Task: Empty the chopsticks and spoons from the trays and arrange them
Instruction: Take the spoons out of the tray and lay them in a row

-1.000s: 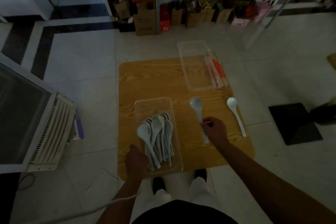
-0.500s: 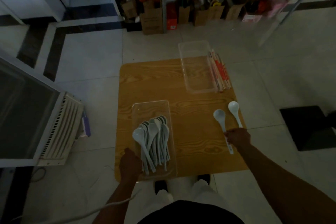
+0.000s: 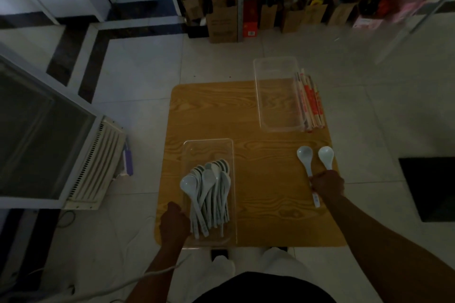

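Observation:
A clear tray (image 3: 209,147) at the near left of the wooden table (image 3: 261,179) holds several pale spoons (image 3: 209,194). My left hand (image 3: 173,222) grips that tray's near left corner. My right hand (image 3: 327,183) holds the handle of a pale spoon (image 3: 304,157) lying on the table at the right. A second spoon (image 3: 325,156) lies just right of it, its handle hidden under my hand. A second clear tray (image 3: 275,69) stands at the far right with nothing in it. Wrapped chopsticks (image 3: 311,101) lie in a bundle along its right side.
The small table stands on a tiled floor. A white appliance with a vent grille (image 3: 96,167) sits to the left. Shelves with boxes and bags (image 3: 295,7) line the far wall. A dark mat (image 3: 430,187) lies on the floor at right. A white cable (image 3: 98,290) runs near my left arm.
My right hand carried the spoon from the table's middle to the right and set it down beside the other spoon. My left hand stayed on the tray.

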A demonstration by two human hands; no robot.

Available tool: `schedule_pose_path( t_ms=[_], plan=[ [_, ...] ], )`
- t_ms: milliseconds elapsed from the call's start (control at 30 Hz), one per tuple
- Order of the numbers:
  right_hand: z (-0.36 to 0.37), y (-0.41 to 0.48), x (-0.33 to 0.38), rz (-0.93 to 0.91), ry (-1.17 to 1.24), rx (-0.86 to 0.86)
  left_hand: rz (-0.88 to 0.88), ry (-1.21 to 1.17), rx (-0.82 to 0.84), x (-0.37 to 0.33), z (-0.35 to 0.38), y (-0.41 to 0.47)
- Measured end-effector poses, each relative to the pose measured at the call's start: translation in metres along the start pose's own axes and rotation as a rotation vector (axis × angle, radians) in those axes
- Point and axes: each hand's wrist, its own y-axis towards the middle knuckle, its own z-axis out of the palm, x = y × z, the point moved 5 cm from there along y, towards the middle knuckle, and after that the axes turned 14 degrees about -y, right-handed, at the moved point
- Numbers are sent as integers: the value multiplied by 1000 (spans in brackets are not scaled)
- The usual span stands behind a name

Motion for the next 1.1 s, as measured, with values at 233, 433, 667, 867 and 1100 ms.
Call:
schedule_pose_path(
  t_ms=[233, 433, 667, 867, 1100],
  plan=[
    [-7, 0, 8, -32, 10, -19, -5, -11, -17, -1, 1, 1],
    [-10, -29, 53, -91, 50, -170, 41, 18, 24, 0, -1, 1],
    [49, -141, 158, -556, 110, -120, 80, 22, 69, -1, -4, 1],
    [141, -216, 187, -783, -88, 112, 76, -2, 127, 2, -8, 5],
    [179, -224, 185, -703, -99, 64, 94, -98, 148, 6, -12, 9]
  ],
)
